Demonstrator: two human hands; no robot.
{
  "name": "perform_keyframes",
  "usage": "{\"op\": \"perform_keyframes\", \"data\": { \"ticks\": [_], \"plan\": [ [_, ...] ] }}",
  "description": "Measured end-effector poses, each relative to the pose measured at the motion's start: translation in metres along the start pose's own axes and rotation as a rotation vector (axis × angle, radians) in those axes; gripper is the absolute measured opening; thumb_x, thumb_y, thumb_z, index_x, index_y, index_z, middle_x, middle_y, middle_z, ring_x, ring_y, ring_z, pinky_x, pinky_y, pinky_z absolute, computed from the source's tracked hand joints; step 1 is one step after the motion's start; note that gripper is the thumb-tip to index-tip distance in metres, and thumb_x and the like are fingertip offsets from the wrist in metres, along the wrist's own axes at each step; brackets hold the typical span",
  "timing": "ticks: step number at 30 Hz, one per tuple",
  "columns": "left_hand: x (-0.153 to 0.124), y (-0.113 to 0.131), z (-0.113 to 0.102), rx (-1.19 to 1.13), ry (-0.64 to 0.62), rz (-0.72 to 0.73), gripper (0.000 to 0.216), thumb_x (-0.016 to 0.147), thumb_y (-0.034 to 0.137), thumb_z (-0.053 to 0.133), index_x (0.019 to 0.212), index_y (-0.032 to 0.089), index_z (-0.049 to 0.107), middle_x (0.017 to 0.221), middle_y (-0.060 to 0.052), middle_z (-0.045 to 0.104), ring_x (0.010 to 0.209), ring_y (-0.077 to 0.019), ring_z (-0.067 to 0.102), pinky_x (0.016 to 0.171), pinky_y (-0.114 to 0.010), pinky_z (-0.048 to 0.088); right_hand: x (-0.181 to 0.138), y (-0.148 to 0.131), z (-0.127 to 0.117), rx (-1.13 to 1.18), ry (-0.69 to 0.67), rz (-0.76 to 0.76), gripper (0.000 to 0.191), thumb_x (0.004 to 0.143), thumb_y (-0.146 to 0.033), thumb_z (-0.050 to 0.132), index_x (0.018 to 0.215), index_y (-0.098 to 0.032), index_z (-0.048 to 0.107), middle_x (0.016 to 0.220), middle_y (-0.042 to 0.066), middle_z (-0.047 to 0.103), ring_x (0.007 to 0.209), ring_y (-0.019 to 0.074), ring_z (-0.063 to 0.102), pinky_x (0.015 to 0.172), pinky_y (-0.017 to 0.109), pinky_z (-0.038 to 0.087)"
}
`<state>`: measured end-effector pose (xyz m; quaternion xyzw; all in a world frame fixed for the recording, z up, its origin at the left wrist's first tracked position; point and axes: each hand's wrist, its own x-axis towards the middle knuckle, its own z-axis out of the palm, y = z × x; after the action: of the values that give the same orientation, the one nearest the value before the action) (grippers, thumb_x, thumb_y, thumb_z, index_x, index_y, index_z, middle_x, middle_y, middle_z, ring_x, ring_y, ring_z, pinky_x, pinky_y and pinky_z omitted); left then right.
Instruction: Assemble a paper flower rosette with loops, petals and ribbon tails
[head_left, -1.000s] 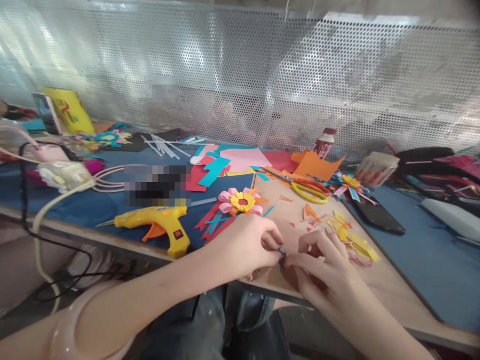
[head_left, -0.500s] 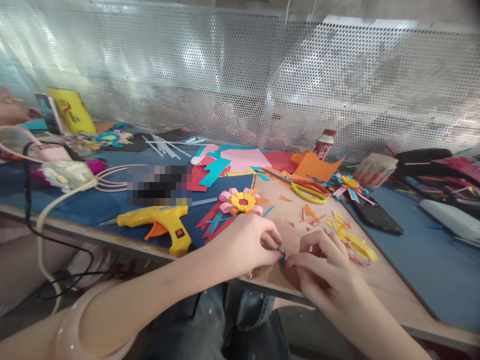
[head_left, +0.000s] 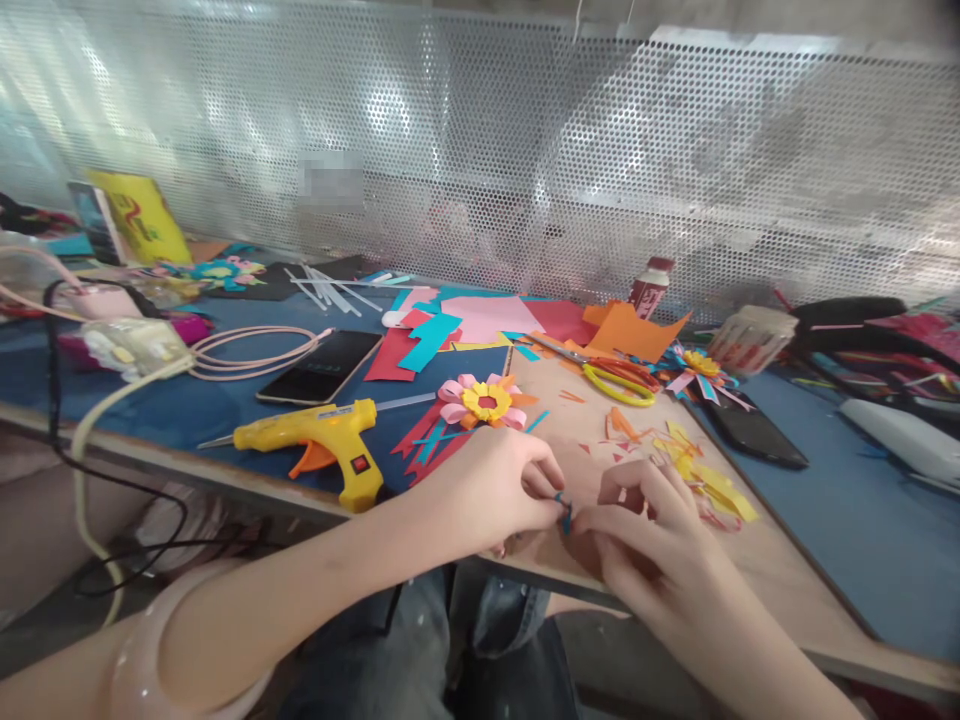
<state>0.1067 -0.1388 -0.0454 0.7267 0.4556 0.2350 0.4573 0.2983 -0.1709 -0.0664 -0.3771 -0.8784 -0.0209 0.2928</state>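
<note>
Near the table's front edge, my left hand (head_left: 510,480) pinches a small curled blue paper strip (head_left: 566,515) between thumb and fingers. My right hand (head_left: 652,530) is closed at the strip's other side, with thumb and forefinger tips at its lower end. Just beyond my left hand lies a paper flower (head_left: 487,403) with pink and orange loops round a yellow centre. Red and blue paper tails (head_left: 424,445) spread from under it, partly hidden by my forearm. Yellow paper scraps (head_left: 705,480) lie beyond my right hand.
A yellow glue gun (head_left: 315,440) lies on the left, with a phone (head_left: 322,367) behind it. Yellow-handled scissors (head_left: 619,385) and coloured paper sheets (head_left: 487,320) are further back. A second flower (head_left: 701,365) rests by a black phone (head_left: 757,430). Perforated metal (head_left: 480,150) stands behind.
Both hands stay almost in place, and the blue strip turns slightly between the fingers. At far left, a blurred shape by the yellow packet is gone from view.
</note>
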Motion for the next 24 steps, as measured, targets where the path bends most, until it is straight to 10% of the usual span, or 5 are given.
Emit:
{"op": "perform_keyframes", "data": {
  "ticks": [6,24],
  "plan": [
    [0.0,0.0,0.0,0.006,0.027,0.028,0.018,0.068,0.018,0.058,0.085,0.017,0.063,0.084,-0.005,0.074,0.075,-0.0198,0.07,0.053,-0.021,0.051,0.001,-0.001,0.002,-0.011,0.002,0.024,0.023,0.081,-0.007,0.045,0.081,-0.021,0.063,0.087,0.006,0.047,0.074,0.0173,0.042,0.065,0.033,0.039],
    [0.008,0.009,-0.017,-0.189,-0.075,-0.121,0.035,0.068,0.024,0.068,0.101,0.018,0.059,0.077,0.002,0.064,0.035,-0.0017,0.042,0.031,-0.013,0.039,-0.003,0.003,-0.003,0.171,0.063,0.204,0.02,0.085,-0.011,0.04,0.083,-0.023,0.057,0.091,0.005,0.046,0.09,0.0207,0.045,0.077,0.038,0.042]
  ]
}}
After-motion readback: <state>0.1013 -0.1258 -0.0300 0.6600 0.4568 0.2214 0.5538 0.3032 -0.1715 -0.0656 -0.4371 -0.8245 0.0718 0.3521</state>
